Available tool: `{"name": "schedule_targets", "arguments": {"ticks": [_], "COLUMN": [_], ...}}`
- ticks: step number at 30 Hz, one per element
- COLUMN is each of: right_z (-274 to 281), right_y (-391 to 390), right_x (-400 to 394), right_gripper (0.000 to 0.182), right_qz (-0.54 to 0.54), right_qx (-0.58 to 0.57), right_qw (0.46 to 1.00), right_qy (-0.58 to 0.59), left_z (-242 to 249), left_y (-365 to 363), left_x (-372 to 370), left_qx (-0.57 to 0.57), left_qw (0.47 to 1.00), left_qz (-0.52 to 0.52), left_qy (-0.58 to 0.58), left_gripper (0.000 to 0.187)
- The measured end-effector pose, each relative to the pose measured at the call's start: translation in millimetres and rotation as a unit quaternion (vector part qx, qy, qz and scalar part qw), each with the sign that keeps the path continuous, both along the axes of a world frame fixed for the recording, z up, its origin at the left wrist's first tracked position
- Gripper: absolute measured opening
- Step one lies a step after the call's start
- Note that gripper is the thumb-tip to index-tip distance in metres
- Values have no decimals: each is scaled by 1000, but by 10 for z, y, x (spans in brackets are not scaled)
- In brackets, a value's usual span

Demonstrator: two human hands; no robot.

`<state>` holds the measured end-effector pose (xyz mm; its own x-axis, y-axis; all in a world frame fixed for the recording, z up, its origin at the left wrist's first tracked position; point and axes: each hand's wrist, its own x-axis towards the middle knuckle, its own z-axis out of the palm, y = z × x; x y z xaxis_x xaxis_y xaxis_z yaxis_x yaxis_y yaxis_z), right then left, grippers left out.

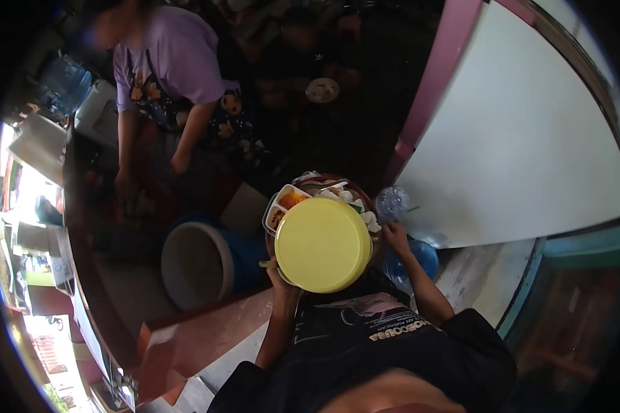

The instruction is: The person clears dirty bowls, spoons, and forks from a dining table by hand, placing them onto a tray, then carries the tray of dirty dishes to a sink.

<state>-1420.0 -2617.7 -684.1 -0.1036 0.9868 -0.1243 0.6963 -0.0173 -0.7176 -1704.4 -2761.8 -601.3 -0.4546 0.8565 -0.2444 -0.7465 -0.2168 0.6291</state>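
Note:
A round yellow lid or container (pixel 322 244) lies over a round brown tray or basket (pixel 373 206) in front of my body. Beside it, a white compartment box (pixel 291 198) holds orange and red food, and crumpled white pieces (pixel 370 221) sit at the right rim. My left hand (pixel 281 279) is at the lower left of the stack, its fingers mostly hidden beneath. At the right side, my right hand (pixel 395 236) is closed near a clear plastic cup (pixel 393 202); what its fingers grip is hard to see.
A person in a purple shirt (pixel 182 55) bends forward at the upper left. Another person in dark clothes sits behind a plate (pixel 322 90). A large bucket (pixel 197 265) stands left, a blue water bottle (pixel 420 263) right, near a white panel (pixel 523 124).

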Motion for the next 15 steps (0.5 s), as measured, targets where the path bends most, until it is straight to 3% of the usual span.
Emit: {"name": "schedule_targets", "arguments": {"ticks": [4, 6, 13, 15], "right_z": [238, -233, -713, -721], "right_y": [844, 1316, 2854, 3321], "right_x": [-466, -573, -899, -1008], "right_gripper": [37, 35, 30, 28], "right_qz": [-9, -38, -146, -183], "right_qx": [-25, 12, 82, 102], "right_qw": [999, 998, 983, 974], "right_qy": [20, 47, 78, 89], "left_z": [-161, -164, -636, -326], "left_y": [599, 948, 2322, 2882], "left_x": [-116, -190, -553, -587], "left_qx": [21, 11, -31, -73], "left_qw": [998, 998, 986, 995], "left_qz": [21, 33, -41, -21], "left_qy": [-59, -56, -158, -70], "left_gripper": [47, 46, 53, 48]}}
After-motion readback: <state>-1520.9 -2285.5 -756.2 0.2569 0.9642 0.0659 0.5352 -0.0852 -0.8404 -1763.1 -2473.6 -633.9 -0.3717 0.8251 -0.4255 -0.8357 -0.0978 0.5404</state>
